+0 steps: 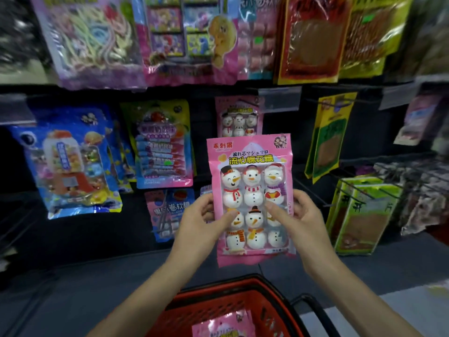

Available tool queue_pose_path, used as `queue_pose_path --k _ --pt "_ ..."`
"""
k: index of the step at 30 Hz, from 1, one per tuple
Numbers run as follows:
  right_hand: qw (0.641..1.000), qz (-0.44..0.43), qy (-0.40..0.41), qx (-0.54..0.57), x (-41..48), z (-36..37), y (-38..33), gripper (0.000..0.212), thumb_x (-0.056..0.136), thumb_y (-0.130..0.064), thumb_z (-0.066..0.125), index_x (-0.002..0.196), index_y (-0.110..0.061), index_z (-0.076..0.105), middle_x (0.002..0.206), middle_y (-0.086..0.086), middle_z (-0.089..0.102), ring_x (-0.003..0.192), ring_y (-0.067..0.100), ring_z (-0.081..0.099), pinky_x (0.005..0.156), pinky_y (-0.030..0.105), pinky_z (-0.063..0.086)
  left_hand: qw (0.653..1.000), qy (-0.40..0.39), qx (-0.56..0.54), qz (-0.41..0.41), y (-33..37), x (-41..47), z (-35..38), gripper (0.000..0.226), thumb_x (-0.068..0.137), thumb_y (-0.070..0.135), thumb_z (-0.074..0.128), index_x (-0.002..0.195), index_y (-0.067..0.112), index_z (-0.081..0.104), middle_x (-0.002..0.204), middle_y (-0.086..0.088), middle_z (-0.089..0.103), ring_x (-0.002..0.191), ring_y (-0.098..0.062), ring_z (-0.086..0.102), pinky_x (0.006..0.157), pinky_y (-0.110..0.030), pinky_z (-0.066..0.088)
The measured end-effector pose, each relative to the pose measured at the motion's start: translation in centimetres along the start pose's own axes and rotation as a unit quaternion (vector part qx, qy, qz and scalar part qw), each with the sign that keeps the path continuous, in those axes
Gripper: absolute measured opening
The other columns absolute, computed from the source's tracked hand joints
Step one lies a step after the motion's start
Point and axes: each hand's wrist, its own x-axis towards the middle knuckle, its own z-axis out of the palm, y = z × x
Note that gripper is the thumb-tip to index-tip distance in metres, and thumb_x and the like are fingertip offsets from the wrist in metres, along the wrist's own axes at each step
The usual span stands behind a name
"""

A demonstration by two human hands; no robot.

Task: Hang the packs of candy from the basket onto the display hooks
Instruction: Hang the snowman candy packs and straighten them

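Gripping one pink pack [251,171] of snowman sweets between them, both hands hold it upright in front of the display. The left hand [201,222] pinches the left edge, with the thumb on the front and the fingers behind. The right hand [300,215] pinches the right edge the same way, its thumb lying across the clear window. Six snowmen show through that window, three in the upper row and three in the lower, and the two thumbs partly cover the lower ones. One hung pack [239,117] of the same kind sits on the display straight behind, its lower part hidden by the pack's top edge. Below the forearms stands one red basket [206,310] with a black handle [313,310]. In it lies one spare pack [222,324], also pink, cut off by the bottom of the view. Left of the hands hang three other bags: a blue bag [70,161], a striped bag [165,144] and a pink-and-blue bag [170,212] beneath it. One wire hook [313,194] juts out just right of the pack. Further right hang two yellow bags [328,139] and, lower down, a row of green bags [359,215] too overlapped to count. Five blurred bags fill the top row [184,37].
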Motion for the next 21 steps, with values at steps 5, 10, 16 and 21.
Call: queue_pose_path --k 5,10,16,21 --pt "1.0 -0.007 0.029 0.003 2.8 -1.7 -1.2 0.027 0.088 -0.011 0.078 0.113 -0.014 0.069 0.104 0.005 0.08 0.096 0.025 0.077 0.082 0.044 0.061 0.982 0.068 0.141 0.103 2.7 3.2 0.2 0.017 0.098 0.039 0.069 0.113 0.035 0.065 0.098 0.014 0.07 0.089 -0.008 0.066 0.077 -0.031 0.058" --pt "0.998 -0.034 0.055 -0.002 4.9 -3.3 -1.3 0.026 0.087 -0.01 0.079 0.111 -0.015 0.07 0.102 0.003 0.079 0.096 0.022 0.077 0.084 0.044 0.059 0.864 0.154 0.378 0.294 7.4 8.2 0.6 0.037 0.101 0.035 0.064 0.136 0.033 0.052 0.107 0.017 0.057 0.089 -0.004 0.057 0.069 -0.034 0.056" --pt "0.997 -0.049 0.053 -0.005 6.1 -4.0 -0.6 0.028 0.087 -0.012 0.079 0.113 -0.016 0.069 0.104 0.004 0.079 0.096 0.024 0.077 0.09 0.054 0.06 0.675 0.141 0.555 0.465 11.5 13.6 2.0 0.054 0.088 0.016 0.073 0.139 0.015 0.059 0.12 -0.012 0.06 0.095 -0.03 0.061 0.074 -0.042 0.049" --pt "0.996 -0.072 0.045 -0.008 6.7 -4.3 -0.8 0.027 0.087 -0.013 0.079 0.112 -0.018 0.069 0.103 0.003 0.078 0.096 0.022 0.076 0.09 0.053 0.06 0.609 0.168 0.566 0.531 12.2 15.4 2.2 0.032 0.091 0.006 0.074 0.121 0.016 0.069 0.111 -0.008 0.064 0.092 -0.029 0.059 0.071 -0.038 0.038"
